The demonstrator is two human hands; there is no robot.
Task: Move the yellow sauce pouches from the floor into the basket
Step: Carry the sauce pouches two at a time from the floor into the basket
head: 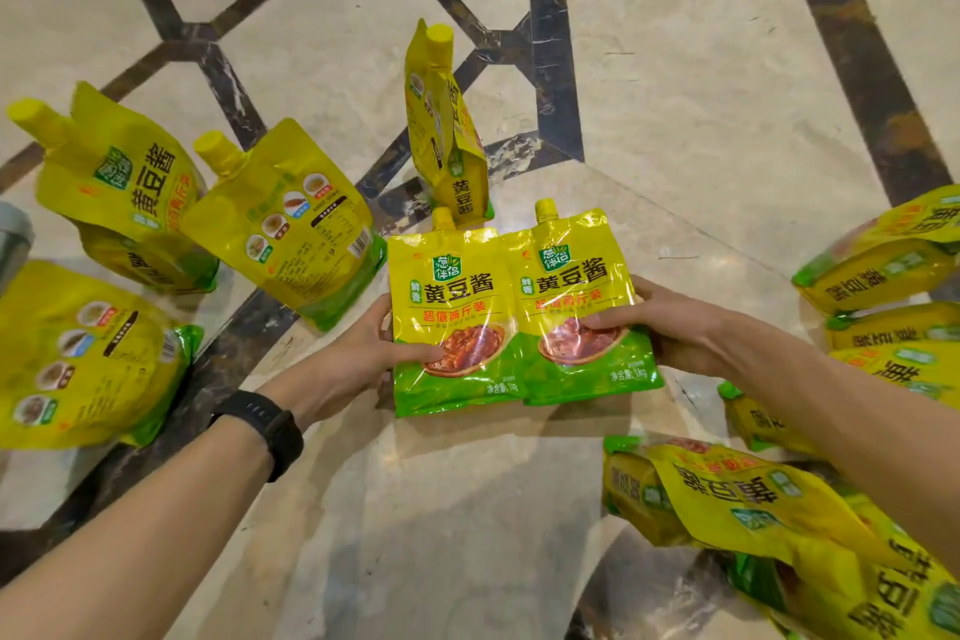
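Presently, head view, the only view on record.

Progress. No basket is identified anywhere in the frame. A grey object [11,244] is cut off by the left edge and cannot be made out. No pouch is seen deposited. The task is therefore judged to be far from complete, with one pair in hand and the bulk yet to be moved.

Items in hand. Left pouch [452,296] and right pouch [576,291] are held upright and side by side. Their inner edges are touching or slightly overlapped, and the printed fronts are turned to the camera, above the floor [467,509] at mid-frame. Whether their bases are touching the floor cannot be told.

Items yet to be moved:
- One upright pouch [447,135], just behind the held pair.
- Two leaning pouches [130,192], near each other at the left.
- One flat pouch [78,353], at lower left.
- A stack [883,260] at the right edge and a heap [753,499] at lower right; counts cannot be determined.

Left hand [374,353]. The outer edge of the left pouch is gripped. The thumb [418,353] is pressed onto the front, beside the food picture. The other fingers are hidden behind the pouch, so their spread cannot be told. A black watch [265,426] is worn on this wrist.

Right hand [670,322]. The outer edge of the right pouch is gripped in the same way, with the thumb [608,321] laid across the front. The remaining fingers are wrapped out of sight behind.
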